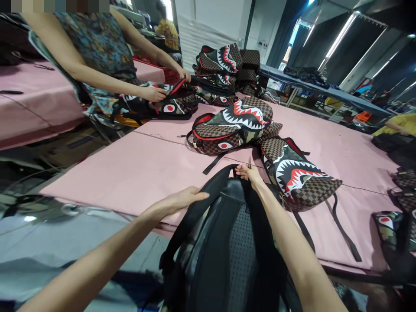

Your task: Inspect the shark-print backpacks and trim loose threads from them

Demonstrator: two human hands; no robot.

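Backpack [227,242], black, back panel up, padded mesh centre, lower middle of frame, top end lying over near edge of pink table [130,173].

Left hand [182,199], left of centre: laid flat on black shoulder strap [208,190], fingers extended together, thumb side down; not seen to be gripping anything.

Right hand [248,173], centre: fingers pinched at top edge of backpack beside carry loop; small thin metal tool [249,162] upright between fingertips, kind cannot be told.

Upper left of frame: another person in patterned top, both hands on shark-mouth backpack [169,104] with red trim, at far table edge.

Centre, above hands: camo and checkered shark-mouth backpack [234,125] lying on its side, black strap trailing toward near edge.

Right of centre: checkered shark-mouth backpack [299,177], flat, just beside right hand, straps spilling off near edge.

Upper centre: stack of similar backpacks [224,65] at far end of table.

Right edge: part of further backpack [390,229], partly cut off.
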